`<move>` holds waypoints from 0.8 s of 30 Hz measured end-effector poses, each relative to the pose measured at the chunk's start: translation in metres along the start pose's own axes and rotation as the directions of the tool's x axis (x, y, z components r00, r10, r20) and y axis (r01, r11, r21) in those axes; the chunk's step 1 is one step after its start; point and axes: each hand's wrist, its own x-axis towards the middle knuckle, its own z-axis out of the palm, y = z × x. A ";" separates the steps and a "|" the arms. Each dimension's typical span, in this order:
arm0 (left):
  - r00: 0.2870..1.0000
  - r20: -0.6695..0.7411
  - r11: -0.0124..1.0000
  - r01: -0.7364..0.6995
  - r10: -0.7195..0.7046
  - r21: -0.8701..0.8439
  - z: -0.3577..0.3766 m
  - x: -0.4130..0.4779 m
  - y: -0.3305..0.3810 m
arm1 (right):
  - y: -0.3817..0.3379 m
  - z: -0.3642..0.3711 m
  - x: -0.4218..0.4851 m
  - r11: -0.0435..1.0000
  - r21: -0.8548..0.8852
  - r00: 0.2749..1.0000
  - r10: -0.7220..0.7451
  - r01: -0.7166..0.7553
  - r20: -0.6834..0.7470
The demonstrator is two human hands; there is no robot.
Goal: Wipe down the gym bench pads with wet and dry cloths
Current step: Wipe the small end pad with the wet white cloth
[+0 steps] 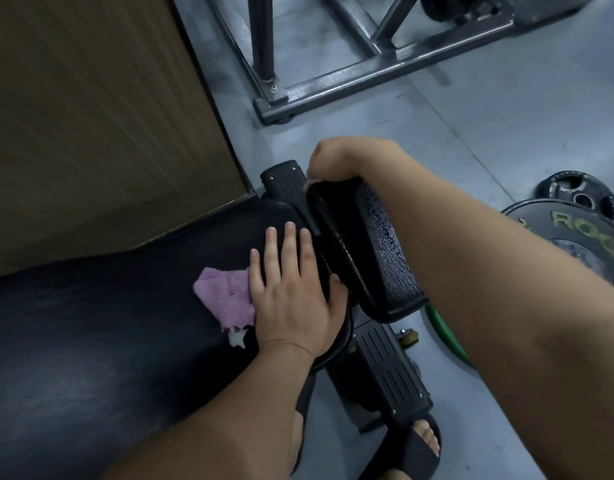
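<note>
Soft, thin purple fluffy cloth [222,299]: probably light and floppy, easy to bunch up. Likely slides well on a smooth pad, so best pressed down flat with the whole palm, not pinched at a corner. Has a frayed white bit at its near edge, so could snag or tear if pulled hard.

Lies on the long black padded bench seat [125,323], close to its rounded end. Sticks out sideways from under the left hand [291,296]. Fingers there straight and a little spread, pressing flat on cloth and seat, thumb at the seat's edge.

Long seat: dark, smooth, a bit shiny, probably firm with some give. Just beside it, a smaller black tilted pad [367,251], tipped up on one side. Looks wet, with tiny shiny drops all over its face. Probably slippery there, so safer to hold by the edge.

Over that small pad, the right hand [336,157], bent down over the far end. Fingers hidden behind the pad, so no telling whether clamped on the pad, on a second cloth, or on nothing. Hands apart, one at each pad.

No second cloth in sight. Seems part way through: small pad wet, not yet dried.

Around: grey floor [471,133], black ridged foot plates [388,372], black weight plates [575,199] at the right, grey steel frame [385,67] farther off, brown wood wall [90,133], black sandals [413,448] below.
</note>
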 end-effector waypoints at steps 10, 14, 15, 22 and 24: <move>1.000 0.003 1.000 0.000 0.000 -0.007 0.000 0.000 0.001 | 0.063 -0.017 0.007 0.990 -0.035 0.990 0.138 -0.139 -0.026; 1.000 -0.001 1.000 -0.003 0.003 0.009 0.000 -0.001 0.000 | 0.021 0.000 -0.009 0.999 -0.002 0.993 0.035 -0.035 -0.108; 1.000 -0.002 1.000 -0.006 0.006 0.012 -0.001 -0.001 0.000 | 0.007 0.007 -0.012 1.000 -0.005 0.994 -0.030 0.030 -0.109; 1.000 -0.007 1.000 0.000 0.000 -0.004 0.000 -0.001 0.000 | 0.053 0.005 -0.019 0.994 0.093 0.984 0.065 -0.050 -0.167; 1.000 -0.010 1.000 0.001 -0.002 -0.012 0.000 -0.001 0.000 | 0.080 -0.001 -0.020 0.977 0.107 0.960 0.202 -0.184 -0.193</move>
